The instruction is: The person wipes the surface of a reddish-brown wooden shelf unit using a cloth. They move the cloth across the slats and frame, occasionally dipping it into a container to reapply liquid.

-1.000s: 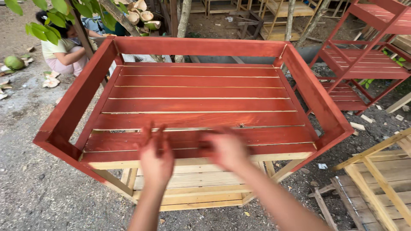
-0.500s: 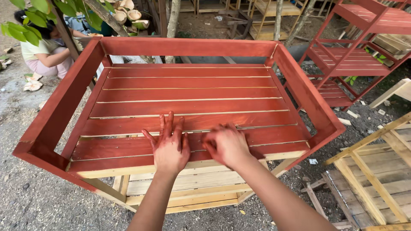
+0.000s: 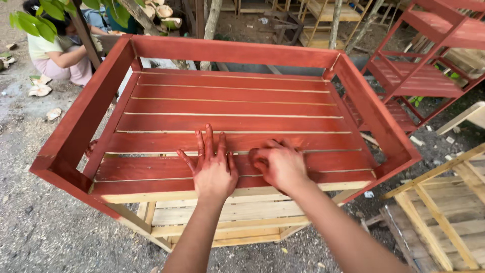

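Your left hand [image 3: 214, 169] lies flat with the fingers spread wide on the red-painted slats, holding nothing; it is stained red like the wood. Your right hand [image 3: 280, 164] sits just beside it, fingers curled under and pressed on the same near slats; whether it grips anything beneath is hidden. Both rest on the slatted shelf [image 3: 227, 108] of a red wooden rack, near its front edge, inside the raised red frame [image 3: 76, 129] that runs around it. Under the front edge an unpainted wooden frame [image 3: 222, 217] carries the piece above gravel ground [image 3: 45, 222]. To your right lies another bare wooden frame [image 3: 439, 217], and farther off stands a red shelf unit [image 3: 419, 76]. At far left a person [image 3: 58, 53] crouches under green leaves [image 3: 38, 20].
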The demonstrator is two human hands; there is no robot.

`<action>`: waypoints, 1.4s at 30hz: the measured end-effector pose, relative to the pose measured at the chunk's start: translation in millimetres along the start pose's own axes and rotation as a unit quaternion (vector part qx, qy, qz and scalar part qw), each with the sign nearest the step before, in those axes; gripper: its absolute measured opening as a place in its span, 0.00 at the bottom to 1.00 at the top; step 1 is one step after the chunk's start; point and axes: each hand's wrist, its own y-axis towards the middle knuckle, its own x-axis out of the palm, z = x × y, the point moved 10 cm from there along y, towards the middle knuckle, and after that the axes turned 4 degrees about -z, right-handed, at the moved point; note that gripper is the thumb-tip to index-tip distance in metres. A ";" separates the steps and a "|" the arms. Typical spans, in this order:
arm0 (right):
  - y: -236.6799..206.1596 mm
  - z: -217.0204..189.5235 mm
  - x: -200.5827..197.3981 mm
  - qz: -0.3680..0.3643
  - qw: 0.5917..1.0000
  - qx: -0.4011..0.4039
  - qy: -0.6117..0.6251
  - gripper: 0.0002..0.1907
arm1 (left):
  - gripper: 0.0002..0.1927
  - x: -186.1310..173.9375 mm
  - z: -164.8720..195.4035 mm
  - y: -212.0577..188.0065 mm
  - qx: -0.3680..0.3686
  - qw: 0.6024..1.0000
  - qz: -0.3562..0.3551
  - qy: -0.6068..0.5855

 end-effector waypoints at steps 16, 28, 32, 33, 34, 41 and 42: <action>-0.6 30.4 6.8 -0.050 0.997 0.045 -0.035 0.05 | 0.31 -3.1 1.9 6.8 -0.005 0.999 -0.034 -0.002; -2.2 46.3 -3.4 0.008 0.998 0.057 -0.005 0.06 | 0.31 1.5 2.0 9.6 -0.003 0.999 -0.026 0.030; -6.9 54.9 -3.5 -0.009 0.998 0.035 -0.048 0.04 | 0.30 6.6 -1.0 7.0 -0.012 0.999 -0.040 0.016; -10.9 63.4 -6.7 -0.009 0.998 0.043 -0.036 0.06 | 0.30 8.4 -1.5 6.5 -0.017 0.999 -0.044 0.004; -16.4 71.5 -10.0 -0.008 0.999 0.049 -0.021 0.08 | 0.30 7.3 0.6 7.1 -0.011 0.999 -0.035 0.013; -2.8 89.0 -7.0 0.012 0.995 0.099 -0.001 0.04 | 0.30 7.9 0.8 11.8 -0.023 0.998 -0.044 0.035; -2.4 87.9 -4.3 -0.004 0.996 0.087 -0.020 0.04 | 0.30 10.3 -1.4 10.9 -0.032 0.997 -0.058 0.036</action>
